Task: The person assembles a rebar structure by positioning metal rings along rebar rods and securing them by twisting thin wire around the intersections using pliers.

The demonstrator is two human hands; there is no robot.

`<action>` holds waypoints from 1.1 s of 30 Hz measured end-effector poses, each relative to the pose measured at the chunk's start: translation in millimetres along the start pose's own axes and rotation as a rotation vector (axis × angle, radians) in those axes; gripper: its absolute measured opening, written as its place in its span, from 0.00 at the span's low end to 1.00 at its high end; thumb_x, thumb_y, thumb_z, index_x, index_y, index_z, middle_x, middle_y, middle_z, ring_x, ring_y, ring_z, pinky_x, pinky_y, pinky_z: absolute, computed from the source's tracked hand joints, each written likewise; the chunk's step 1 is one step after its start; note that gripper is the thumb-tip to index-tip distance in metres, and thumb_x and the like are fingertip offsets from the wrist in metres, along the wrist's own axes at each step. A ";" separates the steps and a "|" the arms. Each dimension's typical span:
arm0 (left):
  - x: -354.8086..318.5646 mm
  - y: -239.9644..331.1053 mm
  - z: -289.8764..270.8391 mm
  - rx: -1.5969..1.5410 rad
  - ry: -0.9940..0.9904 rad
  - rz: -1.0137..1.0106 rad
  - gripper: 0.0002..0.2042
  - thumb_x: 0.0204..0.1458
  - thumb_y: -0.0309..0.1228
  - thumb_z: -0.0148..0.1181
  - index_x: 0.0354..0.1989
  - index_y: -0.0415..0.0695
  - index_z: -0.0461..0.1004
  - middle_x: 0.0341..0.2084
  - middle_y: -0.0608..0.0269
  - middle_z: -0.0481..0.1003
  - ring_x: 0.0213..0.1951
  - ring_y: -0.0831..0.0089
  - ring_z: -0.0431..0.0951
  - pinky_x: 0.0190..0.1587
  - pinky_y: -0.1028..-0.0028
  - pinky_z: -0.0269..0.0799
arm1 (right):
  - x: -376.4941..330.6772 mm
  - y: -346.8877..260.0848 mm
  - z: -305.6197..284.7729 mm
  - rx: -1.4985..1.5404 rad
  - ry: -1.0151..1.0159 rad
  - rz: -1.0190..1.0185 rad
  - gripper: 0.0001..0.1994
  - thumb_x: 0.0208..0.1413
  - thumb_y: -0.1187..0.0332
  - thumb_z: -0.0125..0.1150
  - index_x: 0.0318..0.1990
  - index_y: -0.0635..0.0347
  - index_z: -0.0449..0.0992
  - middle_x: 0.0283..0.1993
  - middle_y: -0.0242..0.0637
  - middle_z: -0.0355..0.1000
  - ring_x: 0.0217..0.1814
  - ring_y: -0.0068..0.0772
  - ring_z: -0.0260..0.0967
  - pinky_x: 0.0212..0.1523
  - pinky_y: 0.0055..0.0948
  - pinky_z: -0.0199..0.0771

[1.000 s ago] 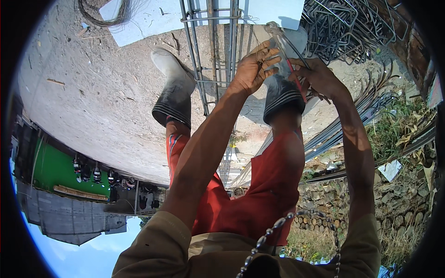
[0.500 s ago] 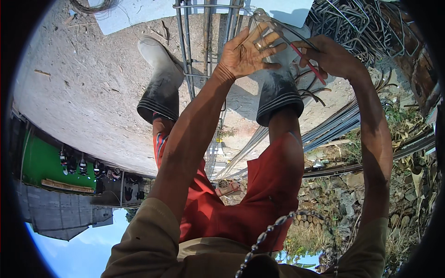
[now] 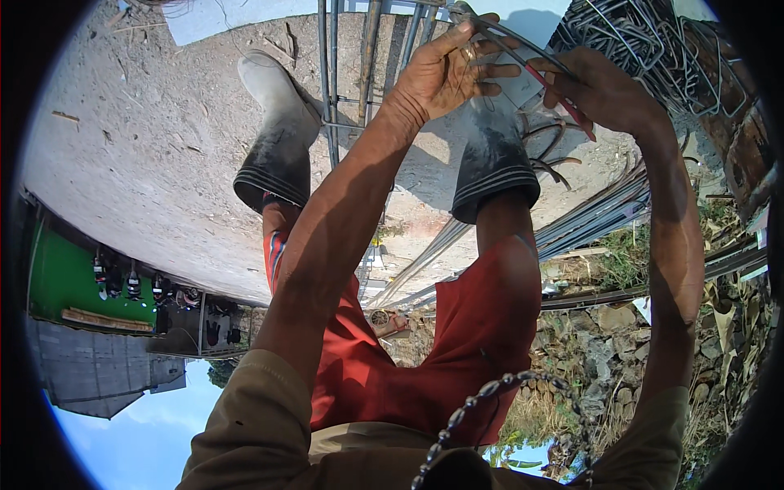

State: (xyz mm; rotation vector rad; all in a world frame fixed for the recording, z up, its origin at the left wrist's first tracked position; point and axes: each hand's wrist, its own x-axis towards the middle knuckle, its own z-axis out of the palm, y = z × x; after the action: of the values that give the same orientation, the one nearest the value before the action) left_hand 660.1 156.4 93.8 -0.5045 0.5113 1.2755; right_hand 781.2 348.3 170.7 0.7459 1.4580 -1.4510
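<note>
My right hand (image 3: 600,86) is closed around a pair of long-handled pincers (image 3: 527,59); one handle shows red, the other dark, and the two stand apart. Their head reaches up and left toward my left hand (image 3: 445,75). That hand has its palm turned up and its fingers apart, the thumb close to the pincers' head. Whether a thin wire lies in it is too fine to tell. Beside and beyond the left hand runs a cage of steel reinforcing bars (image 3: 328,61) with cross ties, passing between my boots.
A rubber boot (image 3: 278,122) stands at each side of the bars. Bent steel stirrups (image 3: 625,49) lie heaped at the upper right. Long bars (image 3: 588,216) lie along the right side. A pale sheet (image 3: 237,20) lies at the top edge. Parked motorbikes (image 3: 131,282) show at the left.
My right hand and the pincers have shifted slightly right. My left hand has moved slightly right and its spread fingers have drawn in a little, thumb toward the pincers' head.
</note>
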 end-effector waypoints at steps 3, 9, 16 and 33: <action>5.0 -5.8 16.7 0.081 0.128 0.076 0.28 0.52 0.49 0.54 0.52 0.38 0.62 0.40 0.50 0.72 0.43 0.55 0.76 0.40 0.62 0.75 | 0.9 -11.9 -3.6 -0.075 0.103 -0.083 0.11 0.57 0.69 0.47 0.38 0.68 0.72 0.22 0.37 0.71 0.12 0.22 0.63 0.13 0.23 0.64; 11.0 -8.6 26.2 0.229 0.238 0.083 0.23 0.51 0.48 0.56 0.44 0.39 0.68 0.34 0.55 0.74 0.36 0.61 0.78 0.37 0.62 0.75 | 12.0 -26.1 -18.6 -0.025 0.011 0.087 0.14 0.58 0.65 0.47 0.38 0.69 0.72 0.21 0.38 0.69 0.17 0.26 0.66 0.19 0.28 0.68; 22.5 2.8 30.4 0.125 0.354 -0.006 0.19 0.54 0.42 0.52 0.46 0.38 0.65 0.41 0.47 0.72 0.48 0.56 0.71 0.49 0.59 0.68 | 29.2 6.1 -18.7 -0.697 0.372 -0.420 0.21 0.57 0.53 0.48 0.42 0.65 0.71 0.25 0.38 0.70 0.27 0.33 0.69 0.32 0.34 0.70; 48.0 -14.6 45.3 -0.304 0.356 0.254 0.12 0.54 0.41 0.53 0.36 0.45 0.66 0.33 0.57 0.68 0.38 0.57 0.73 0.39 0.62 0.72 | 10.3 7.1 -19.9 0.453 -0.300 0.316 0.38 0.50 0.30 0.34 0.19 0.62 0.67 0.12 0.34 0.60 0.10 0.23 0.60 0.08 0.24 0.64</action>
State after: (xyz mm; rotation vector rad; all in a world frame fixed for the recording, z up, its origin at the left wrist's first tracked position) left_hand 688.1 217.5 100.8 -0.9563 0.6986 1.5260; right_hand 779.8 366.7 156.2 0.9365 0.7514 -1.5770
